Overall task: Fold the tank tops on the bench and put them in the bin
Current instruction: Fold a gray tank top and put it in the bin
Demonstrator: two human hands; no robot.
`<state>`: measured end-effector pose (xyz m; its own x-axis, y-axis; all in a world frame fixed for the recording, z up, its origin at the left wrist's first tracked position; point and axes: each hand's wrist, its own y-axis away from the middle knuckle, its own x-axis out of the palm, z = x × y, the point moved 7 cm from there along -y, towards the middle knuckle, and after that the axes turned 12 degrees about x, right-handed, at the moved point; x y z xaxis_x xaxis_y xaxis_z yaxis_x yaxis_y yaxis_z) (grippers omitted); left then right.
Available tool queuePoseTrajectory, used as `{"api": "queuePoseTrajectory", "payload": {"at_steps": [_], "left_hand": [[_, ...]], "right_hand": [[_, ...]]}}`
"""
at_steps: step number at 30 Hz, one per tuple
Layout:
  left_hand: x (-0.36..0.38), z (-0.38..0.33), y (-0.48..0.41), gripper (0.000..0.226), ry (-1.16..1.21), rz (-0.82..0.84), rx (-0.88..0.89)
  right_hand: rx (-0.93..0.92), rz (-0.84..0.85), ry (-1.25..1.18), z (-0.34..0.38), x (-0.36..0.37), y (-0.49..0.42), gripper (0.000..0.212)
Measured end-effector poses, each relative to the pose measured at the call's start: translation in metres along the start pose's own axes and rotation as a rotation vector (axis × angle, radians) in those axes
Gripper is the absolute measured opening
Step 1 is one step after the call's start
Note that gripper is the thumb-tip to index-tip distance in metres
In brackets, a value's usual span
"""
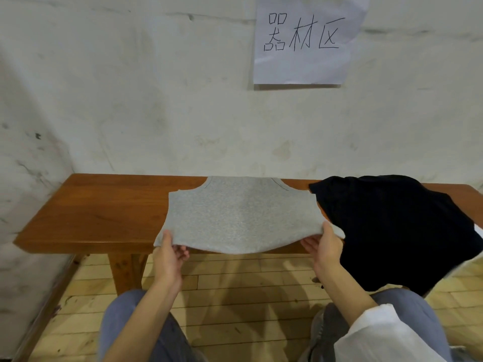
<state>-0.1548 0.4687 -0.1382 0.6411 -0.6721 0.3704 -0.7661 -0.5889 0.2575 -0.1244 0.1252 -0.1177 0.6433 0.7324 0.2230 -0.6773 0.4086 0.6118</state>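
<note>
Grey tank top [240, 215], black tank top [392, 231]

The scene is viewed from a single head-worn camera, aimed forward and down, close above the bench [104, 210]; the wall [156, 100] is faced beyond.

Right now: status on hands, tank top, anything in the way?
Left hand and right hand each grip a near corner of the grey tank top, hem lifted off the bench. Black garment heaped beside it, overlapping its right edge. Bin not in view.
</note>
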Motion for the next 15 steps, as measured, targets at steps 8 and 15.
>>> {"api": "queuePoseTrajectory", "payload": {"at_steps": [8,15], "left_hand": [[0.022,-0.085,0.028,0.027,0.074,-0.089,0.262],[0.02,-0.111,0.056,0.018,0.068,-0.173,0.366]], "right_hand": [[-0.396,-0.144,0.061,0.055,0.008,0.061,0.043],[-0.408,-0.201,0.035,0.069,-0.004,0.093,0.039]]}}
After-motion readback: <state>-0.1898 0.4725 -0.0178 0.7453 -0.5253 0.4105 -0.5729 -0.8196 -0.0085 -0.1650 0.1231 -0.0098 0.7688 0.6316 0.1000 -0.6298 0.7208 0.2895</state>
